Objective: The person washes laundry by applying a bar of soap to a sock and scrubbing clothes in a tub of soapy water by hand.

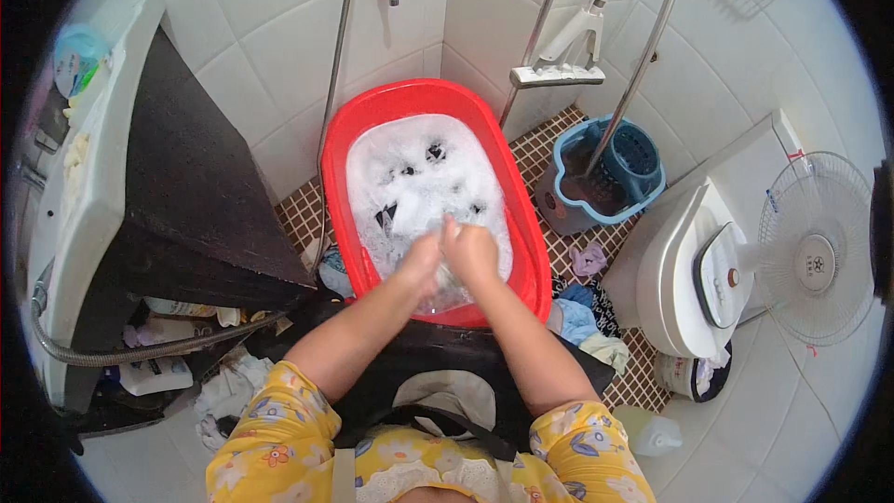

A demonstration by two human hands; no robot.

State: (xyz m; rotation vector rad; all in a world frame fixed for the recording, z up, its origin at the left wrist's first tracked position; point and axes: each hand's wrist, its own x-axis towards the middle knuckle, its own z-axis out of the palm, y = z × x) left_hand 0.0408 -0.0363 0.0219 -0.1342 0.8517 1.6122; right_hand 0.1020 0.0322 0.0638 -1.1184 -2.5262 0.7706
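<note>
In front of me stands a red plastic tub (436, 92) filled with water under thick white suds (419, 147). Dark patches of fabric (386, 215) poke through the foam in several spots. My left hand (419, 264) and my right hand (472, 249) are close together over the near part of the tub. Both are closed around a wet, pale piece of cloth (447, 275), mostly hidden by the fingers and suds. Motion blurs the left hand more than the right.
To the right, a blue mop bucket (559, 175) holds murky water and a mop handle. Loose clothes (576, 321) lie on the tiled floor near a white toilet (688, 272) and a fan (814, 251). A dark cabinet (188, 175) with a basin (105, 175) flanks the left.
</note>
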